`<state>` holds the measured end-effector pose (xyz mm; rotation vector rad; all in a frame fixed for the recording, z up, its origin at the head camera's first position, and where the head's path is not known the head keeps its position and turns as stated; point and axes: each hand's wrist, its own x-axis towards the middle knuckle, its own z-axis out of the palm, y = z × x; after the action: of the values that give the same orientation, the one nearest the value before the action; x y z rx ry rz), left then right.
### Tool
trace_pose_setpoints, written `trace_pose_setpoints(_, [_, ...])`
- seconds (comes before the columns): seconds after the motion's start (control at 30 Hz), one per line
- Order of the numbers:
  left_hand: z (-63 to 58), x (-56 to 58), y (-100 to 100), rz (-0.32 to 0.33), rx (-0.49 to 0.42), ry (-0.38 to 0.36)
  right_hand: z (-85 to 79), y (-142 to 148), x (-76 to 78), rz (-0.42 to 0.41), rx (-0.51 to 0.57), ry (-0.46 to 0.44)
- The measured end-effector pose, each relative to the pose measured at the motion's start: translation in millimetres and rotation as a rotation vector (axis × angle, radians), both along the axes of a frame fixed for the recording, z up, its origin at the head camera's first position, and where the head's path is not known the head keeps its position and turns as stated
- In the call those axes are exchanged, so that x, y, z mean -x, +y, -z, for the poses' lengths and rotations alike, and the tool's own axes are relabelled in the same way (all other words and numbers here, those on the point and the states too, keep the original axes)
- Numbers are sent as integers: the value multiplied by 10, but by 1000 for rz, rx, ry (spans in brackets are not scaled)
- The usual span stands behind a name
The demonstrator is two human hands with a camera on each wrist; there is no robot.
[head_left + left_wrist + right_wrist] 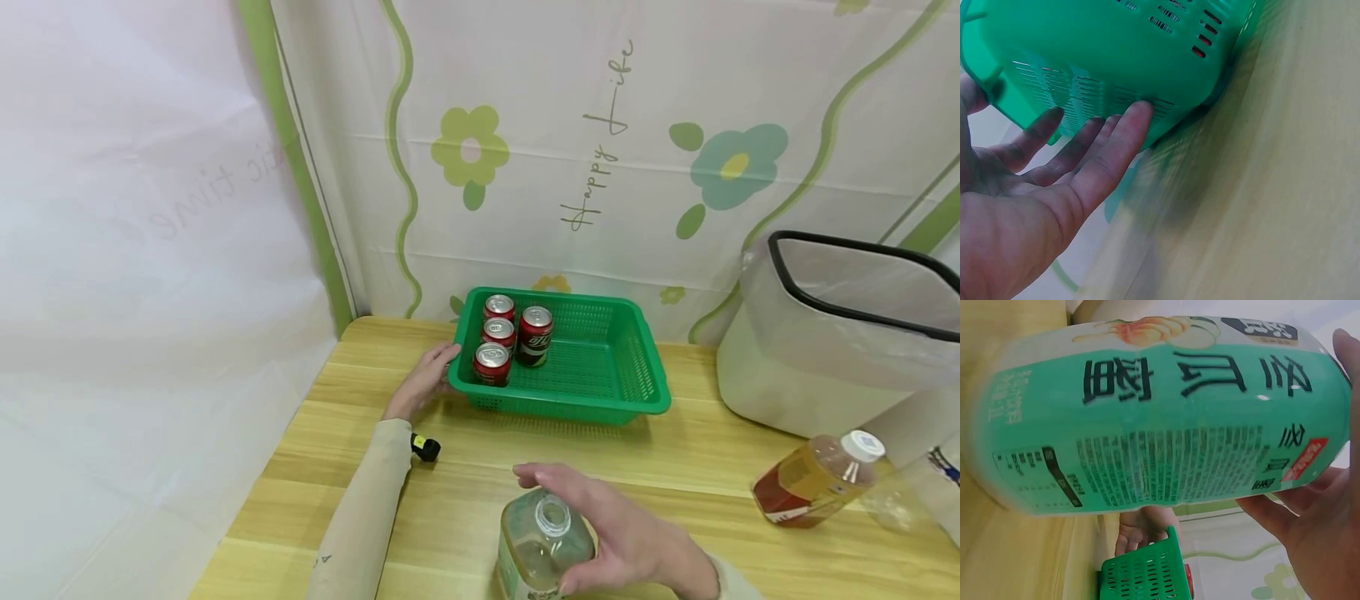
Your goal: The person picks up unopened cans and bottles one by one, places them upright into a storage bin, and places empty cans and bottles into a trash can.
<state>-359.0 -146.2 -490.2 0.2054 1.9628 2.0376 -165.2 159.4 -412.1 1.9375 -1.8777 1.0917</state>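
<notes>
My left hand [429, 377] is at the left end of a green plastic basket [577, 406]. Its fingers [1113, 147] are nearly straight and touch the slotted end wall, with the thumb by the rim. Several red soda cans [492, 367] stand upright in the basket's left part. Close to me, my right hand [618, 533] curves round the upper part of a large drink bottle [543, 546], thumb on one side and fingers on the other. The bottle stands upright and has a green label [1166, 437] with dark Chinese characters.
A whitish bin [795, 358] with a black rim stands at the back right. In front of it a capped bottle of reddish-brown drink [813, 483] leans or lies tilted. Behind the wooden table [450, 517] hangs a flowered curtain [525, 233].
</notes>
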Motion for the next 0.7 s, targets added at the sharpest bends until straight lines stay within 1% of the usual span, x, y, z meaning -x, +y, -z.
trace_pose_setpoints(0.2, [-4, 2, -3, 5, 1, 0, -18, -5, -39, 29, -30, 17])
trace_pose_setpoints(0.43, [-6, -4, -3, -9, -8, -3, -43, 27, -76, 85, -78, 101])
trace_pose_setpoints(0.57, [-2, -3, -11, 4, -8, -1, -59, 38, -109, 115, -91, 85])
trace_pose_setpoints(0.6, [-32, -18, -12, 15, -7, -4, -66, 38, -108, 115, -82, 81])
trace_pose_setpoints(0.7, [-27, -13, -10, 24, -3, -3, -99, 43, -86, 104, -34, 49])
